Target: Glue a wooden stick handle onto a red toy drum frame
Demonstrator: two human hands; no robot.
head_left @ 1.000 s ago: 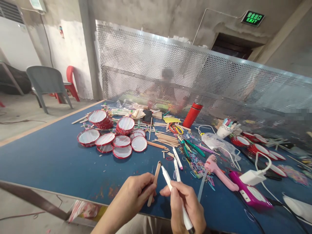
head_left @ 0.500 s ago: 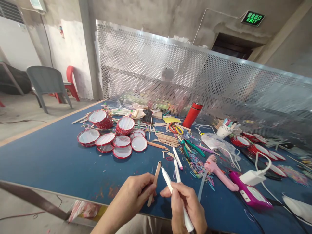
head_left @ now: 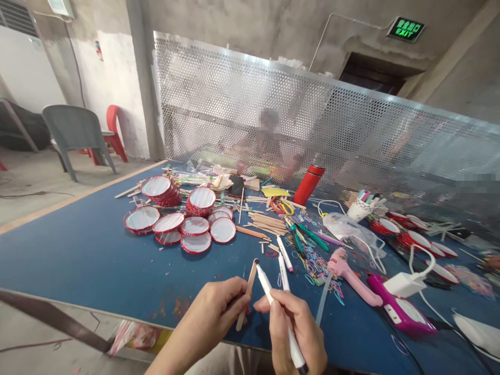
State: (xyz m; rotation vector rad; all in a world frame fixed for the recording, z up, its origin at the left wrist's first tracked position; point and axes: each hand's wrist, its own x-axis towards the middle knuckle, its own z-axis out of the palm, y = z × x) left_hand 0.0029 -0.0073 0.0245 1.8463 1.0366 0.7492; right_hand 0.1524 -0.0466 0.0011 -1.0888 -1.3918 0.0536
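Between the thumb and fingers of my left hand (head_left: 228,301) is a wooden craft stick (head_left: 251,281), held tilted upright near the table's front edge. Its upper end carries a dark mark. My right hand (head_left: 295,325) grips a white marker (head_left: 264,282) like a pen, and the marker's dark tip meets or nearly meets the stick's marked end. Just beyond my right hand, a second white marker (head_left: 283,271) lies on the table, and a third marker (head_left: 285,253) with a pink end lies behind it.
Red-rimmed round discs (head_left: 196,242) are stacked at left centre. Craft sticks (head_left: 267,223), green-handled pliers (head_left: 314,237), rubber bands (head_left: 316,263) and a red bottle (head_left: 308,185) lie or stand behind. At right are a pink glue gun (head_left: 353,276) and a purple power strip (head_left: 406,307). A perforated metal screen (head_left: 234,94) backs the table.
My right hand has shifted slightly left, bringing the marker's tip closer to the stick's upper end. My left hand and the stick are practically still.
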